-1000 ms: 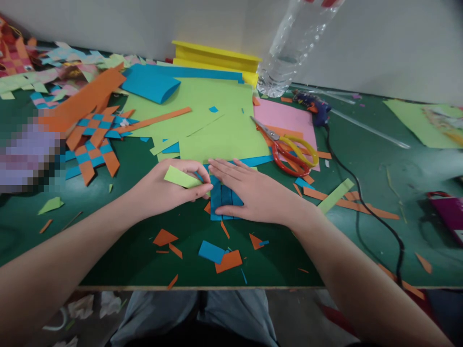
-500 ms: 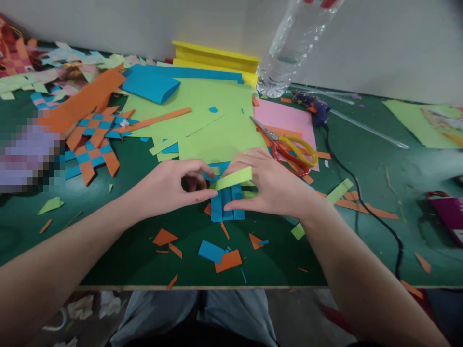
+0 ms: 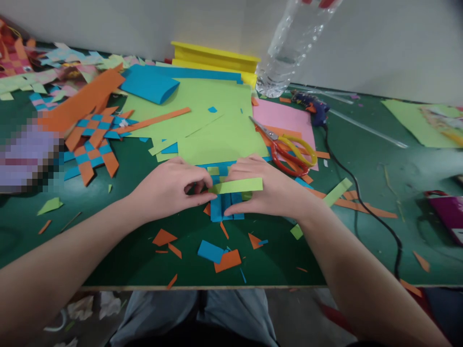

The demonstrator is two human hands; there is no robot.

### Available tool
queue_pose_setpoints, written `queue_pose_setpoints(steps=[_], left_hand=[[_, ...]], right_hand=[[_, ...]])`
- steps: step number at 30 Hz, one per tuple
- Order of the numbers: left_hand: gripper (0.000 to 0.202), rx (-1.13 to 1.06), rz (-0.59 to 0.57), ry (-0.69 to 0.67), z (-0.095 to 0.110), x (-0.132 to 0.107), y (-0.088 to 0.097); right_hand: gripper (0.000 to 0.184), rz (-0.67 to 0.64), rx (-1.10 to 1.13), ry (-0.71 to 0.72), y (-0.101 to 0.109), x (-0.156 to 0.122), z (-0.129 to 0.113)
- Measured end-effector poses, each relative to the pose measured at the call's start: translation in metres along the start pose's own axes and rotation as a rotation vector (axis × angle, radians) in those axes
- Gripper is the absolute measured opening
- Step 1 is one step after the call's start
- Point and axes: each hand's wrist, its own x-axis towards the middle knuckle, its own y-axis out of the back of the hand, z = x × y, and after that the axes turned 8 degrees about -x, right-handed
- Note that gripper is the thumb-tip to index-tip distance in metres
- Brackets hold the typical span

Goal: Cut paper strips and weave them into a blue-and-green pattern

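Between the thumb and forefinger of my left hand (image 3: 173,185) is the left end of a light green paper strip (image 3: 240,185). The strip stretches rightward across the front of my right hand (image 3: 269,185). Below it, blue paper strips (image 3: 226,207) lie side by side on the green table, with short green pieces (image 3: 213,170) among them. My right hand rests over the right part of these blue strips, thumb spread from the fingers. Its fingertips are partly hidden behind the green strip.
Scissors (image 3: 294,149) and a glue gun (image 3: 314,108) with a black cord lie to the right. Behind my hands are green sheets (image 3: 217,130) and a plastic bottle (image 3: 285,53). Woven orange-blue pieces (image 3: 96,140) are at left; paper scraps (image 3: 227,260) lie near the front edge.
The green strip has swung down to nearly level, its free end now further right across my right hand. My left hand still pinches it; my right hand has barely shifted.
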Motion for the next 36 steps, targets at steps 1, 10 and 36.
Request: queue_pose_setpoints(steps=[1,10,36], left_hand=[[0.019,0.011,-0.012,-0.017,0.000,0.000,0.000],[0.026,0.173,0.047,-0.230,-0.005,-0.003,-0.004],[0.029,0.269,0.042,-0.240,-0.003,-0.002,-0.006]], right_hand=[[0.039,-0.005,0.020,-0.006,-0.001,0.000,0.001],[0.037,-0.008,0.173,0.002,-0.005,0.000,0.006],[0.014,0.007,0.140,0.016,-0.007,0.001,0.011]])
